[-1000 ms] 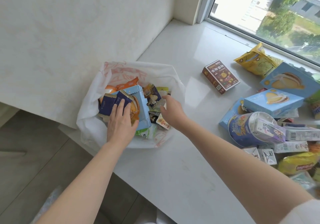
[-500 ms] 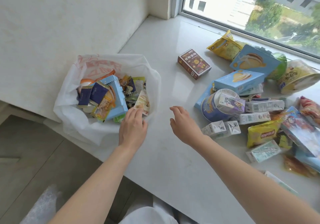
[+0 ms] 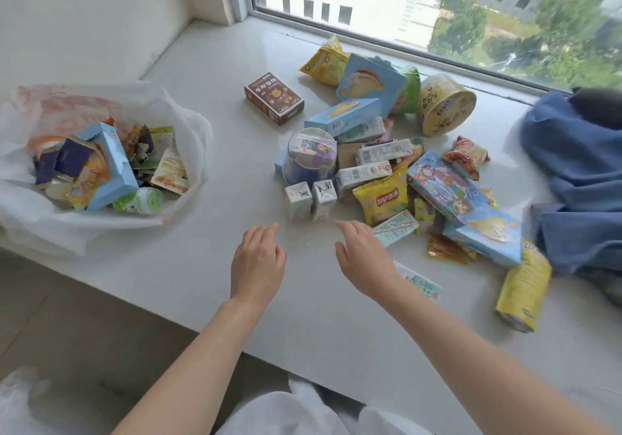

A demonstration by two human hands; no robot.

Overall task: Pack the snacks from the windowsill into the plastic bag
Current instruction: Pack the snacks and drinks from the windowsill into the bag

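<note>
Two empty hands, left hand and right hand, fingers loosely spread, hover near two small cartons fronting the snack pile mid-windowsill, seemingly poised to gather more for the part-filled plastic bag far left.

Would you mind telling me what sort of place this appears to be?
Probably a room in an upper-floor flat or dormitory: a wide stone windowsill under a large window that looks down on buildings and trees, with household snacks and a blue garment piled on it.
</note>
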